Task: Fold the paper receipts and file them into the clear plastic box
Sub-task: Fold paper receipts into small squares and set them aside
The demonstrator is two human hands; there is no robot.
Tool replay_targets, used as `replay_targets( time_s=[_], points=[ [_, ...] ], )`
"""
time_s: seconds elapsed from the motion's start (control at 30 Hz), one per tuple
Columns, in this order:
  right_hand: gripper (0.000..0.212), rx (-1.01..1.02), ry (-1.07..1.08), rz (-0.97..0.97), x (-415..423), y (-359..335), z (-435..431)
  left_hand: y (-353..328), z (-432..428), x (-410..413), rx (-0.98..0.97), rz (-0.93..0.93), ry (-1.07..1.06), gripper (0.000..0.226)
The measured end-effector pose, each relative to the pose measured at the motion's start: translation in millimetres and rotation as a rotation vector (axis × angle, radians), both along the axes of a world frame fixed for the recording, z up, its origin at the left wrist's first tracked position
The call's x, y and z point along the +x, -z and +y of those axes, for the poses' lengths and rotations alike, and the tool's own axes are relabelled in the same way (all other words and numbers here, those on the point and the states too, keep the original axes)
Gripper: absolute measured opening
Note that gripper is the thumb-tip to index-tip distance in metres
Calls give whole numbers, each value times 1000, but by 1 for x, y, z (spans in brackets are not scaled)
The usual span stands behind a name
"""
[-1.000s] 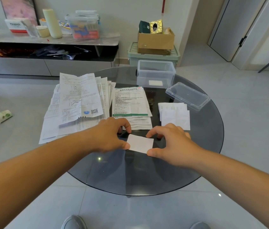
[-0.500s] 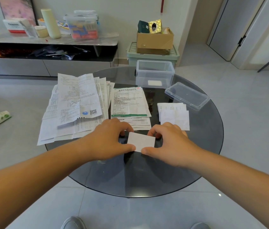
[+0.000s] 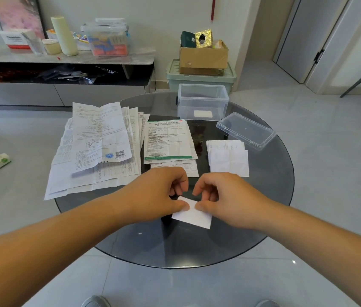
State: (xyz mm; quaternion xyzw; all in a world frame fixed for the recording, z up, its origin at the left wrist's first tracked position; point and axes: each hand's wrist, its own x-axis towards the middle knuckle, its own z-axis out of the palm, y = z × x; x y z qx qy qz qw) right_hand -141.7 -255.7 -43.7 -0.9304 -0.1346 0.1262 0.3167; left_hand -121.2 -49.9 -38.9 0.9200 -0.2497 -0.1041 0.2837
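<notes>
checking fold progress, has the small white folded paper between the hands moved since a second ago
Yes. The small white folded paper has shifted toward the person, farther from the white receipt stack.

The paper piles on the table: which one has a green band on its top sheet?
The middle pile, between the large black-and-white stack and the small white receipts. Only its top sheet shows a green band, along the near edge.

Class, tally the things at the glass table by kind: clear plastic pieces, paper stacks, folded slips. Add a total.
Clear plastic pieces: 2 (box, lid)
Paper stacks: 3 (left stack, middle stack, right stack)
Folded slips: 2 (held slip, slip in box)
Total: 7
</notes>
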Motion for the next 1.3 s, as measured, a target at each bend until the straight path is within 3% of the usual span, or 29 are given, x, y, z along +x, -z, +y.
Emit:
replay_targets(
  time_s=[0.17, 0.4, 0.63, 0.77, 0.97, 1.07, 1.2, 1.3],
  points=[
    [14, -10, -22, -6, -3, 3, -3, -5, -6, -3, 37, 21, 85, 22],
    [15, 55, 2, 5, -1, -3, -8, -7, -9, -2, 167, 95, 57, 49],
    [21, -47, -26, 32, -7, -7, -10, -8, -11, -4, 170, 81, 16, 44],
    [14, -78, -51, 11, -7, -8, -7, -8, -12, -8, 145, 43, 12, 45],
    [15, -15, -40, 51, -5, -7, -12, -9, -18, -10, 135, 37, 47, 51],
    [16, 51, -40, 80, -5, -8, -16, -8, -22, -8, 180, -16, 72, 43],
    [26, 115, 55, -58, 7, -16, -34, -9, -32, 3, 116, -163, 38, 31],
    [15, 76, 171, -221, 26, -22, -56, -11, -51, 27, 104, -241, -28, 29]
  ],
)
